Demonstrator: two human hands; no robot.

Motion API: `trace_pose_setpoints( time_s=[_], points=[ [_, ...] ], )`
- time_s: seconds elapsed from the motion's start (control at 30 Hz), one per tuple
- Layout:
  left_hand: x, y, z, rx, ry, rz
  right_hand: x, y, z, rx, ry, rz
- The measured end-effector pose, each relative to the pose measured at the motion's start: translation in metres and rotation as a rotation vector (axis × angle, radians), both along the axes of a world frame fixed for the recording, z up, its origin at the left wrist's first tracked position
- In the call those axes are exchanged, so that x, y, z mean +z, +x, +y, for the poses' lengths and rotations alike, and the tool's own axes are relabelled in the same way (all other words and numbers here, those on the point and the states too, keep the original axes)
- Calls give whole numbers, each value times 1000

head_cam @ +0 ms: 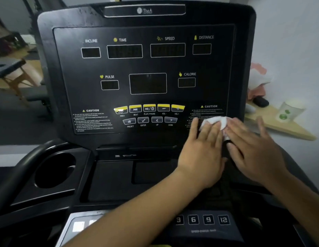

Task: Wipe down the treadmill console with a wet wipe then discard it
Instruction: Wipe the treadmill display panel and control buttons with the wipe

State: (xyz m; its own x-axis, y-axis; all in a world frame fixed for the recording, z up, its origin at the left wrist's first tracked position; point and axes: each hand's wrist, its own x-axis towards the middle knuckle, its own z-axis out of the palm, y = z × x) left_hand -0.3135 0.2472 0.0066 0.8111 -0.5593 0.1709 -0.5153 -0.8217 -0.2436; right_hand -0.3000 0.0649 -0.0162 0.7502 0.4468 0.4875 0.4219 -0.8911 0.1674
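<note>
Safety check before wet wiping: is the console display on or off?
Looks off: on the console, the TIME window and CALORIE window are dark, no lit digits.

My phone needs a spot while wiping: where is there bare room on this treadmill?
The flat tray between the cup holder and the left hand is bare; the cup holder looks empty too. Crowded: the lower right of the console, where it and the right hand press the wipe.

One head-worn camera looks forward and down from close range, facing the treadmill console (146, 72) squarely, wide-angle, edges bowed.
</note>
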Motion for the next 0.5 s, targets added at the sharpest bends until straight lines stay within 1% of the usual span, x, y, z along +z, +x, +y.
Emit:
trace_pose_setpoints(
  time_s=[0.1, 0.17, 0.23, 0.33, 0.5],
  points=[
    [-6, -3, -1, -11, 38, -1, -11, -6, -7, 8, -20, -3],
    [-15, -8, 17, -3, 25, -1, -18, -10, 2, 64, -46, 4],
    [-21, -12, 44, 0, -13, -40, -23, -10, 16, 129, -62, 12],
    [-22, -12, 81, -7, -34, -75, -16, -1, 34, 194, -76, -15],
    [-27, -19, 137, 47, -57, -88, 3, 15, 83, 336, -209, -39]
  ],
)
